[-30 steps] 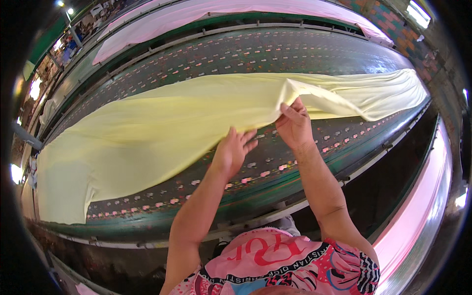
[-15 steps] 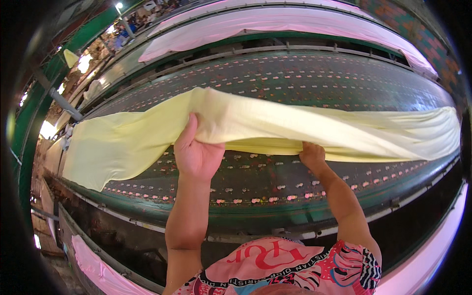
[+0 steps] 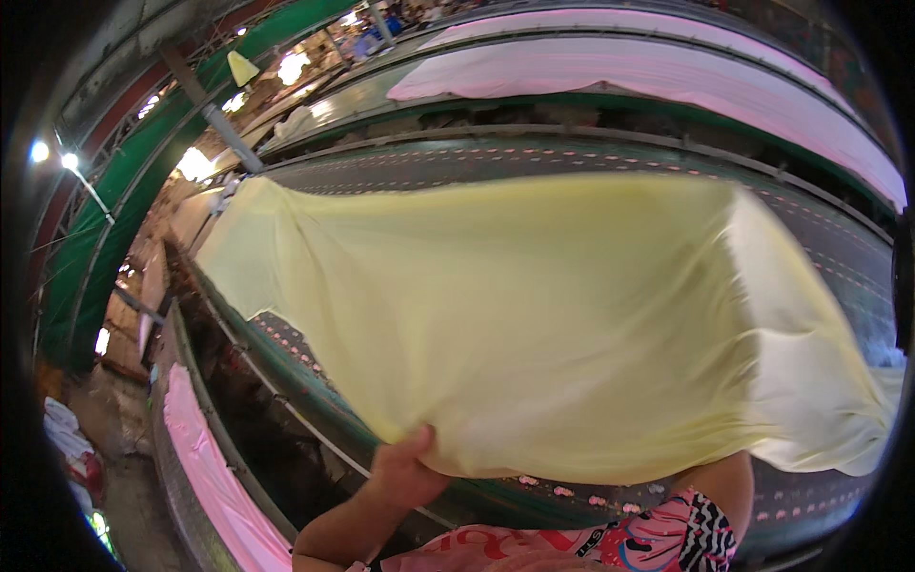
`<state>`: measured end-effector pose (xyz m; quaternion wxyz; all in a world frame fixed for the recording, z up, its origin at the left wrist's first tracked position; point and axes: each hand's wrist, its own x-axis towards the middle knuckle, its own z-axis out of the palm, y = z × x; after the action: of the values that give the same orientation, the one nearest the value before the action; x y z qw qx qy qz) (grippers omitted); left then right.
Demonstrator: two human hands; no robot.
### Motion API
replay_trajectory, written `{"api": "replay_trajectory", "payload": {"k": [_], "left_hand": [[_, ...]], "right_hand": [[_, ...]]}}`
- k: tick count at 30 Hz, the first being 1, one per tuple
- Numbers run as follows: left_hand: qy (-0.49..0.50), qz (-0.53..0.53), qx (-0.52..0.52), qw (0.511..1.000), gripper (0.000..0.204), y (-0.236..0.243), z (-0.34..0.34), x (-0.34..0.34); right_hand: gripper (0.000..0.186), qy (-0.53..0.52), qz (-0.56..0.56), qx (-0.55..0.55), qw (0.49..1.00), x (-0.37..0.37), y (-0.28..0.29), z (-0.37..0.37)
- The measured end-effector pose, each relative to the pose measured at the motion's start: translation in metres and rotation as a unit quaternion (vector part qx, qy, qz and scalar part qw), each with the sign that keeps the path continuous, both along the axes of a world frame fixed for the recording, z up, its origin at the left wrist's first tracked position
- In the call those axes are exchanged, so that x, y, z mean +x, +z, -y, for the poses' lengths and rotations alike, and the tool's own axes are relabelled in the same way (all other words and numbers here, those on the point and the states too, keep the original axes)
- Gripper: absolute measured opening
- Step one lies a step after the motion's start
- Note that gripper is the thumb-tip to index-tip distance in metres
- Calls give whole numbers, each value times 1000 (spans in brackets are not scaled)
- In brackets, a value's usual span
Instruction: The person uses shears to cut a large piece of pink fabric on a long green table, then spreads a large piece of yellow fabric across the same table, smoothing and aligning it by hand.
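As left hand (image 3: 410,469) pinches edge of yellow cloth (image 3: 534,315), right hand's grip unclear, open aisle (image 3: 267,434) alongside

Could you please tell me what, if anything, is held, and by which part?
The left hand holds the yellow cloth by its near edge; the right hand is hidden, its hold unclear.

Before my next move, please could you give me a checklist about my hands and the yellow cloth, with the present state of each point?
1. Left hand holds the near edge of the yellow cloth: ok.
2. Right hand has a hold: cannot tell; the cloth hides it, only the right arm shows.
3. Cloth lies flat on the printed table: not ok; its middle is raised and billowing.
4. Cloth free of folds: not ok; creases show at both ends.
5. Cloth apart from the far pink cloth: ok.
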<state>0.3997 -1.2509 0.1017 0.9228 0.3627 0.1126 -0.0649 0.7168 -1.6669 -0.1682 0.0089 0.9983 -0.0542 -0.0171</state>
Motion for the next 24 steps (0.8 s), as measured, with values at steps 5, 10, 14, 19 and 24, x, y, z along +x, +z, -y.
{"api": "replay_trajectory", "payload": {"k": [5,10,14,19,24], "left_hand": [[-23,-233,-49,971,58,-83,42,38],[-39,-216,-102,970,52,-151,74,75],[-60,-214,-48,974,43,-144,88,87],[-109,-202,-9,973,43,-129,92,83],[-188,-130,21,973,43,-138,88,64]], "right_hand": [[66,-28,6,-8,1000,37,-27,34],[66,-17,28,6,999,26,-34,42],[67,19,60,59,996,-23,-24,29],[68,138,49,230,962,-141,20,-29],[70,224,-39,395,890,-240,61,-95]]}}
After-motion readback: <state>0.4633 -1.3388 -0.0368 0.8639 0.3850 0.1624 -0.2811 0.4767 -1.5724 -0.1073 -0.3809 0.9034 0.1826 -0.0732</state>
